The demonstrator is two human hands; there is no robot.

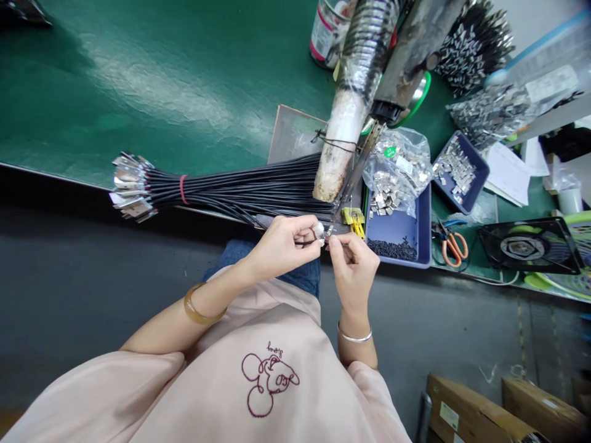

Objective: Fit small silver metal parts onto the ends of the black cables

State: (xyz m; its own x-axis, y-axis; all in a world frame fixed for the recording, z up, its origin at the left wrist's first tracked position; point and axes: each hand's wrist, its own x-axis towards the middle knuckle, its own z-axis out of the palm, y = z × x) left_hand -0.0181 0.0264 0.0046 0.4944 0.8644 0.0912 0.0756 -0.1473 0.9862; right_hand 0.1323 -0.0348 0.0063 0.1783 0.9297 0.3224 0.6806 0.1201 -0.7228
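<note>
Green and glossy, the surface (184, 74) fills the far left, with grey floor (106, 264) below its near edge. Right at that edge, the left hand (282, 243) and the right hand (354, 263) meet almost fingertip to fingertip. The left is clamped on a thin black cable (303, 243), while the right pinches at a small metal piece (329, 230) between them; the fingers hide whether cable and piece are joined. To the left lies a cable bundle (249, 187) bound by a red band (183, 189), its metal tabs (132, 191) facing left. Just right of the hands, a blue-purple tray (424, 237) holds bagged metal clips (385, 195) and short black pieces (392, 249). For steady work, it seems best to grip the cable close to the metal piece, so it cannot bend away, hold the two in line, and press lightly with the fingertips. Staying clear of the wrapped tube (344, 117) on the far side looks wise, as it may be hot.
</note>
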